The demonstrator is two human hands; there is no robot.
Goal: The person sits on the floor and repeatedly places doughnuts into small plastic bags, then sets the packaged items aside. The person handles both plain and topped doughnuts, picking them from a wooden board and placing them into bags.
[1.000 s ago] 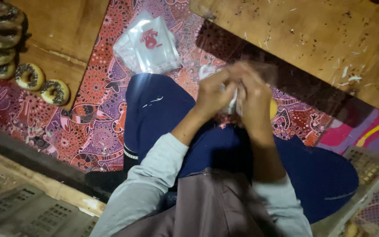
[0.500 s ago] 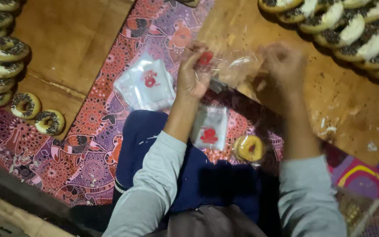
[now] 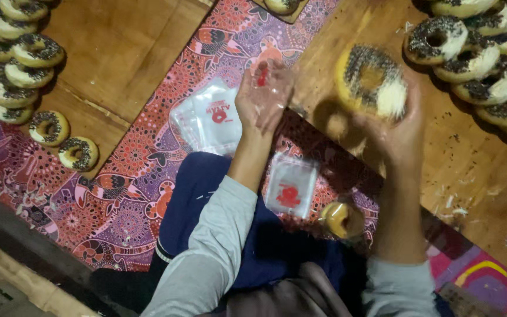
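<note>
The right hand (image 3: 403, 132) was closed around a chocolate-sprinkled doughnut (image 3: 371, 82) with white topping, held up over the wooden board (image 3: 453, 182) near the row of doughnuts (image 3: 488, 47) at its far right. The left hand (image 3: 263, 100) gripped a clear plastic bag (image 3: 265, 79) with a red mark, well apart from the right. 1 bagged doughnut (image 3: 338, 218) and 1 flat bag (image 3: 290, 186) lay on the lap, beside a stack of bags (image 3: 209, 117) on the patterned mat (image 3: 118, 199).

Rows of sprinkle-topped doughnuts (image 3: 482, 47) crowd the wooden board (image 3: 459, 158) at upper right, with more doughnuts (image 3: 16, 64) lined along a second board (image 3: 118, 53) at upper left. Between them lies a patterned red-and-purple cloth (image 3: 118, 199), with a wrapped doughnut (image 3: 338, 218) at lower centre.
</note>
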